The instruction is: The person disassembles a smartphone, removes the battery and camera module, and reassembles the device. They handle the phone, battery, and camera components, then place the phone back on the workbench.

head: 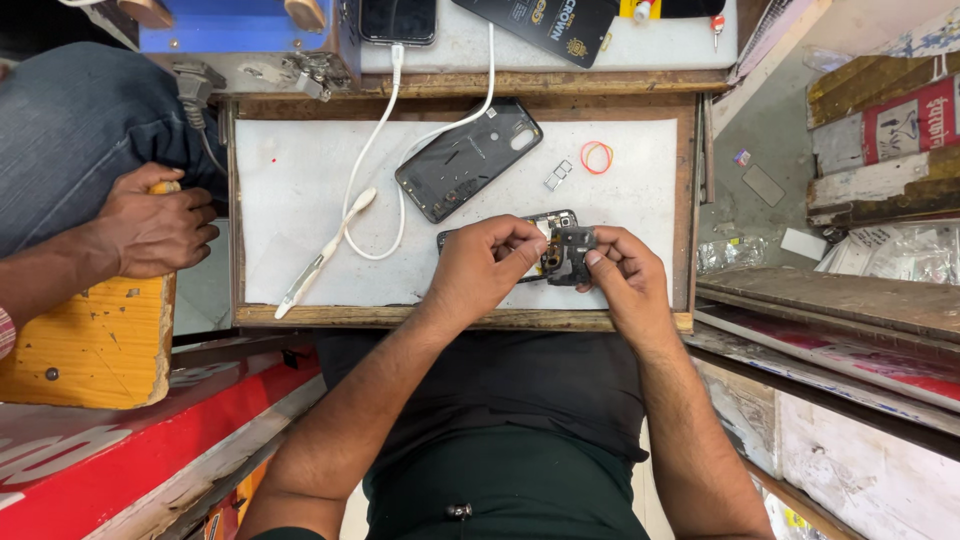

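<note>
At the far left, another person's hand [150, 222] rests on a yellow wooden block [95, 345], well apart from the work. Moving right, a wooden tray lined with a white mat [290, 210] serves as the worktop. On the mat lie a white plastic pry tool [318, 262], a white cable [375, 150] and, further right, a dark phone back cover [468, 158] lying with its inner side up.

Next comes the left hand [490, 265], closed in a pinch on the opened phone body [545, 240], which sits near the front edge of the mat. Thumb and fingers press it down at its upper end. Just beside it, the right hand [620, 275] is closed on a small black inner cover plate [572, 256], tilted up off the phone and touching it along one side.

Done well, this step seems to call for a steady left hand holding the body flat, while the right lifts the plate slowly and evenly, watching for any ribbon or clip that I cannot make out under the fingers. Forcing it at an angle could bend the plate.

Beyond, a small silver tray part [557, 175] and an orange rubber band [597, 157] lie apart on the mat.
</note>
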